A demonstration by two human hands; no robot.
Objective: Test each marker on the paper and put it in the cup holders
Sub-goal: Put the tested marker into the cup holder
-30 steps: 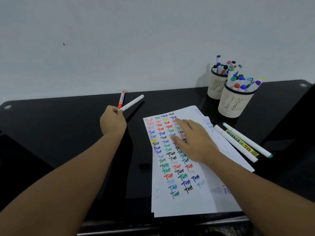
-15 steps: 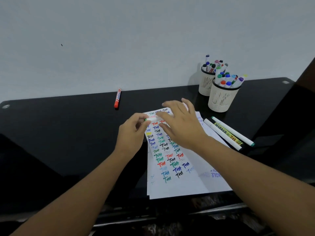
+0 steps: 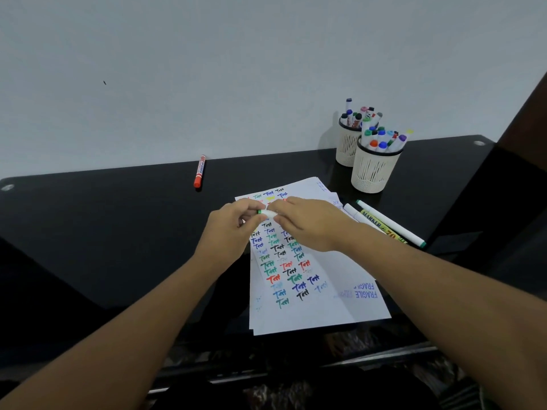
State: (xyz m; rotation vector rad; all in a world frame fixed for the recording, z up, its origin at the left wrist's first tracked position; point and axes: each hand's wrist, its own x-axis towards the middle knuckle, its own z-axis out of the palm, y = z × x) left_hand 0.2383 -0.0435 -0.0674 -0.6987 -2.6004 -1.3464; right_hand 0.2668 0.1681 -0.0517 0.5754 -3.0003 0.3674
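Observation:
Both my hands meet over the top of the white paper [image 3: 325, 294], which carries several coloured "Test" marks. My left hand [image 3: 229, 229] and my right hand [image 3: 307, 223] are both closed on one white marker with a green ring [image 3: 267, 213], held level just above the sheet. Most of that marker is hidden by my fingers. Two cream cup holders [image 3: 373, 170] stand at the back right, packed with several markers. A red marker [image 3: 199, 175] lies alone near the back edge. Three more markers [image 3: 390, 224] lie to the right of the paper.
The black glossy table [image 3: 118, 232] runs up to a pale wall. A dark panel [image 3: 521, 179] rises at the right edge. The table's front edge lies just below the paper.
My left hand carried the white marker from the back left over to the paper. My right hand lifted off the sheet and took hold of the marker's other end.

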